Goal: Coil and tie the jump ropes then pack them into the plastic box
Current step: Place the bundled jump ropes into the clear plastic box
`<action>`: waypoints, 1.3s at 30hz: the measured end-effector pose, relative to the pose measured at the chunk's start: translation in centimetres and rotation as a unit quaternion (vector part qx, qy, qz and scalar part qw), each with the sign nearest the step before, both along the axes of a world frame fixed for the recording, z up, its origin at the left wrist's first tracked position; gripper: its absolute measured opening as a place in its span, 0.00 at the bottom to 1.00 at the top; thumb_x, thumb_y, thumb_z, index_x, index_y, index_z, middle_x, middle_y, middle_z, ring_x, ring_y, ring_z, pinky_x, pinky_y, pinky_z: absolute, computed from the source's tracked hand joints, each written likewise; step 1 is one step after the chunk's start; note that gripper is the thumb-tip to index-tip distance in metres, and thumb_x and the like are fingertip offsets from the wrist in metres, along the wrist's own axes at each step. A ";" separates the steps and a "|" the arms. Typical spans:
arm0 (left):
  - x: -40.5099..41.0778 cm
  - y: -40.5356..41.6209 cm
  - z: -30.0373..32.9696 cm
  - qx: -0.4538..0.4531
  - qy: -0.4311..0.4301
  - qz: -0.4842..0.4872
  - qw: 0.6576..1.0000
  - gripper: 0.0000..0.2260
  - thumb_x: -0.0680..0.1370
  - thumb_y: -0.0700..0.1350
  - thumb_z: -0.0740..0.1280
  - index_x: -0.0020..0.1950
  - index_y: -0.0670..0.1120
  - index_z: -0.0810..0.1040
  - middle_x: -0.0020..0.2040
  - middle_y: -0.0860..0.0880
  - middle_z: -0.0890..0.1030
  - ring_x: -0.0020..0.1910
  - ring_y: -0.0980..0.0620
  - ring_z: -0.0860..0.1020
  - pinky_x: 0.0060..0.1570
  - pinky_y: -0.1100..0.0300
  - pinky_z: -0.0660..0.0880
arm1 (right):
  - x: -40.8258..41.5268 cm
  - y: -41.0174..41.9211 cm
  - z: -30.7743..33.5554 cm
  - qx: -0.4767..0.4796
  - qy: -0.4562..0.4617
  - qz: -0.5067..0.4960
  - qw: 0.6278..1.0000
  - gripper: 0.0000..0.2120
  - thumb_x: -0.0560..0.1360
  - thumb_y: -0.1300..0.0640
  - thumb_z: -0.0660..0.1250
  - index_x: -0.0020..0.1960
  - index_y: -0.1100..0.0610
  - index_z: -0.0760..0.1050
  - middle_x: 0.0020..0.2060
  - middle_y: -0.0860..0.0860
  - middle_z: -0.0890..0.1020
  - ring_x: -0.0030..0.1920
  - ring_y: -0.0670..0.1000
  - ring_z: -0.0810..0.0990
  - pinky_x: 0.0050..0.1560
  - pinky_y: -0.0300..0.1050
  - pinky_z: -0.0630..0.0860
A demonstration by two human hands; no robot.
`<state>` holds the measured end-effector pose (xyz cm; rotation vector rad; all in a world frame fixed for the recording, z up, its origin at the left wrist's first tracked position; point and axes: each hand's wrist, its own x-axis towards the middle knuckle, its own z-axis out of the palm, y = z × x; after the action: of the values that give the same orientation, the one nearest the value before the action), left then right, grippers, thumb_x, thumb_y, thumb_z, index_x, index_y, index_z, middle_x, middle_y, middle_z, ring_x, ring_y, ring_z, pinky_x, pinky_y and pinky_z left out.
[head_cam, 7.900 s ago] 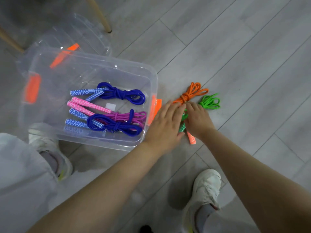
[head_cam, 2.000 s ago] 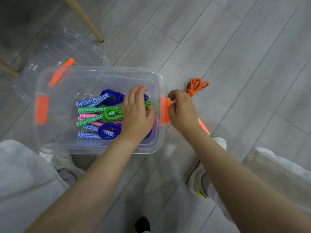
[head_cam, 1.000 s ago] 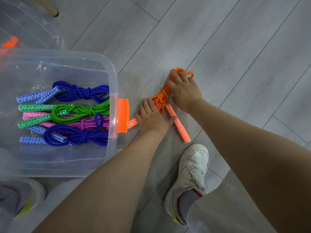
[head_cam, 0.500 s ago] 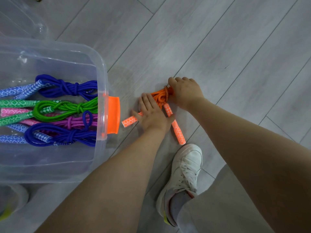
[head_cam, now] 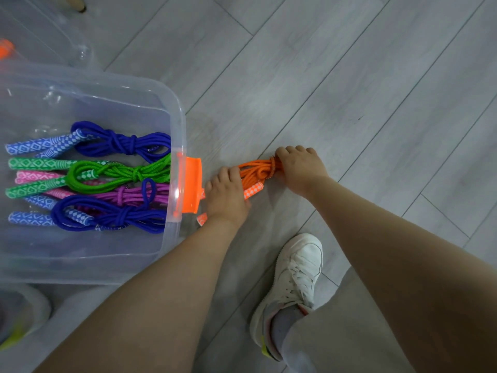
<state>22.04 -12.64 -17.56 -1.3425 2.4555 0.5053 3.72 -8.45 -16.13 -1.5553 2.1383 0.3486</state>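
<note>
A grey plank floor (head_cam: 336, 76) fills the frame. At the left stands the clear plastic box (head_cam: 172, 109), its orange latch (head_cam: 192, 184) on the side facing the middle of the frame. Behind it, in the upper left corner, lies a clear lid (head_cam: 40, 30), with a wooden leg tip (head_cam: 76, 2) at the top edge.

Inside the box lie four coiled, tied jump ropes with patterned handles pointing left: a blue rope (head_cam: 121, 142) at the top, a green rope (head_cam: 118, 173) below it, a purple rope (head_cam: 134, 193) with pink handles under that, and another blue rope (head_cam: 107, 215) lowest.

A white sneaker (head_cam: 293, 281) stands at lower centre; a second shoe (head_cam: 18, 316) shows at the lower left edge.

The orange jump rope (head_cam: 255, 172) lies on the floor at mid-frame, just right of the latch — outside the box. The left hand (head_cam: 226, 196) covers its orange-and-white handles (head_cam: 252, 191), fingers curled down over them. The right hand (head_cam: 298, 169) grips the bundled cord at its right end, fingers wrapped round it.
</note>
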 end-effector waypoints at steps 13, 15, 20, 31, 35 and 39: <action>-3.4 -2.2 16.9 0.090 0.126 -0.110 0.982 0.25 0.75 0.52 0.68 0.67 0.43 0.66 0.61 0.42 0.72 0.58 0.40 0.74 0.49 0.49 0.72 | -4.2 0.6 17.6 -0.039 0.027 -0.071 0.996 0.22 0.78 0.42 0.62 0.67 0.52 0.72 0.58 0.55 0.79 0.58 0.60 0.75 0.58 0.52 0.69; -2.1 -3.4 19.6 0.052 0.130 -0.143 0.980 0.24 0.74 0.50 0.67 0.67 0.44 0.67 0.60 0.42 0.73 0.57 0.40 0.75 0.50 0.49 0.71 | -3.1 0.7 20.2 -0.049 0.014 -0.084 0.995 0.21 0.77 0.41 0.63 0.66 0.51 0.73 0.57 0.54 0.79 0.57 0.59 0.76 0.56 0.51 0.70; 4.9 -8.1 23.6 -0.007 0.135 -0.192 0.972 0.24 0.74 0.50 0.67 0.68 0.47 0.67 0.61 0.45 0.73 0.57 0.41 0.74 0.54 0.49 0.70 | 2.5 -1.9 23.8 -0.128 -0.031 -0.051 0.990 0.20 0.75 0.42 0.67 0.59 0.54 0.75 0.49 0.53 0.82 0.50 0.59 0.79 0.49 0.49 0.73; 22.4 -20.7 20.3 -0.004 0.050 -0.172 0.984 0.27 0.67 0.44 0.75 0.63 0.43 0.71 0.58 0.43 0.73 0.55 0.40 0.75 0.55 0.49 0.72 | 20.7 -13.3 21.1 -0.178 -0.052 0.094 0.978 0.18 0.72 0.46 0.71 0.51 0.59 0.74 0.41 0.57 0.80 0.41 0.61 0.79 0.37 0.49 0.69; 25.3 -23.5 17.3 -0.036 0.016 -0.166 0.985 0.26 0.62 0.37 0.75 0.59 0.43 0.73 0.53 0.41 0.74 0.49 0.39 0.77 0.50 0.47 0.74 | 24.8 -16.2 17.3 -0.116 -0.008 0.115 0.986 0.15 0.69 0.49 0.76 0.47 0.57 0.76 0.34 0.53 0.78 0.34 0.57 0.78 0.31 0.45 0.70; 26.4 -24.7 14.0 -0.077 -0.002 -0.170 0.982 0.28 0.58 0.34 0.74 0.57 0.42 0.74 0.51 0.42 0.75 0.46 0.40 0.76 0.49 0.48 0.74 | 26.0 -18.0 15.1 -0.057 -0.009 0.093 0.994 0.17 0.76 0.62 0.62 0.64 0.57 0.68 0.52 0.56 0.77 0.52 0.60 0.77 0.48 0.52 0.75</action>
<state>48.43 -37.35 -3.53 -0.9382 2.6897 0.2332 29.70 -26.50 -0.99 -1.8204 2.0353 0.2763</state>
